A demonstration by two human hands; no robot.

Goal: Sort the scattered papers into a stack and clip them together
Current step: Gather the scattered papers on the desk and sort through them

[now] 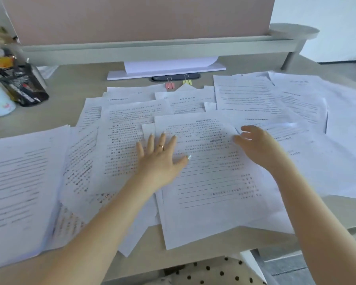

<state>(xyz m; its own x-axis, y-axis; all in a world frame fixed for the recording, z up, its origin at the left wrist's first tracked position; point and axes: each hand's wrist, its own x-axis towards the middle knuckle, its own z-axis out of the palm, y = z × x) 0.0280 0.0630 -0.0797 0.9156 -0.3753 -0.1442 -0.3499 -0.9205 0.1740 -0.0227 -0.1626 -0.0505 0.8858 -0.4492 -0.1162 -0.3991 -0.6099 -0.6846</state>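
Polka-dot cloth [212,272]: nearest to the camera, at the bottom edge, under the front of the desk [70,87].
Thick pile [19,182]: it lies at the far left of the desk, already several sheets deep, its right edge over other pages.
Scattered papers [121,145]: they cover the middle and right of the desk, overlapping at many angles; not yet one stack.
Left hand [159,155]: fingers spread and flat, pressing on the left edge of the top sheet [210,177]; it holds nothing.
Right hand [255,142]: blurred, over the right edge of the same sheet; the fingers look loosely bent, and I cannot tell if they pinch a page.
Pink clip [169,84] and yellow clip [187,81]: both stand behind the papers, near the white stand [167,70], well apart from the hands.
Step in hand: gathering, I judge; it seems only at the beginning.
Next move: probably to draw the loose sheets together under both hands and square the edges; the clips come later.
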